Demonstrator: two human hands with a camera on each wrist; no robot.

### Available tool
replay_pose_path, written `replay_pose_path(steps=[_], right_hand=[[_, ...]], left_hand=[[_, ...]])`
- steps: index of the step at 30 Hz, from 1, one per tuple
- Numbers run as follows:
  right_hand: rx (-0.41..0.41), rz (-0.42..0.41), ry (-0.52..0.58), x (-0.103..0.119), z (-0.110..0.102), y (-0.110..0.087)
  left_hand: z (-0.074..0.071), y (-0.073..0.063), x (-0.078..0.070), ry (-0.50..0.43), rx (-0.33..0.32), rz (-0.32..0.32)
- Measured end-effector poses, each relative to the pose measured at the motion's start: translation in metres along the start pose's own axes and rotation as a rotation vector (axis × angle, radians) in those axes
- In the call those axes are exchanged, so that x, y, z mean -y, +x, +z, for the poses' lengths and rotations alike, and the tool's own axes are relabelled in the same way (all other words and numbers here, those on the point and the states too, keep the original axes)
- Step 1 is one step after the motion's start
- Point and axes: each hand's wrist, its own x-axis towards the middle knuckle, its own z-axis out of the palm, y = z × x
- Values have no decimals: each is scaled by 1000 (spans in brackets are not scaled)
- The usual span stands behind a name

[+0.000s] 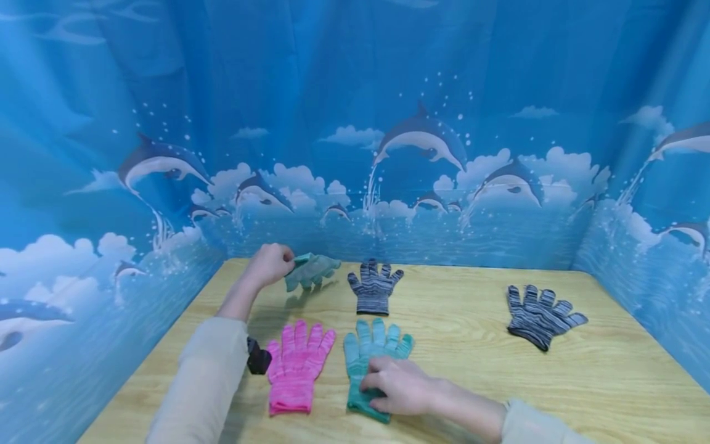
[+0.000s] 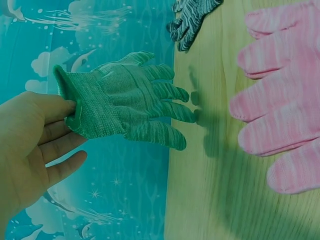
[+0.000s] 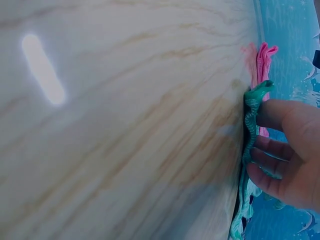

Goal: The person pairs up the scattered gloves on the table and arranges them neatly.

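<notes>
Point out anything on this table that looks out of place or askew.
One striped grey glove lies skewed, far to the side of its mate. The pink glove has no partner in view. The left hand holds a green glove off the table; the right hand rests on the other green glove.

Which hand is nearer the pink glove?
Left, but narrowly. The left hand holds a green glove in the air beyond the pink glove, its forearm passing alongside. The right hand rests on the teal glove beside it.
</notes>
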Motion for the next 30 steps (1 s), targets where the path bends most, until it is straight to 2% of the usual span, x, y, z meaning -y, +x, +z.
replay_pose_path(steps=[13,19,23,30], right_hand=[[-6,-53,-62,-4,1,-3],[36,-52,-10,-9,-2,-6],[40,-72,-23,-11,-3,-8],[-90,-117,-17,-10,-4,-14]], left_hand=[[-5,-3,-14,51,-23,7],[-5,-8,-28,63,-102,84],[-4,-11,-40,63,-138,121],[2,-18,-55,78,-157,170]])
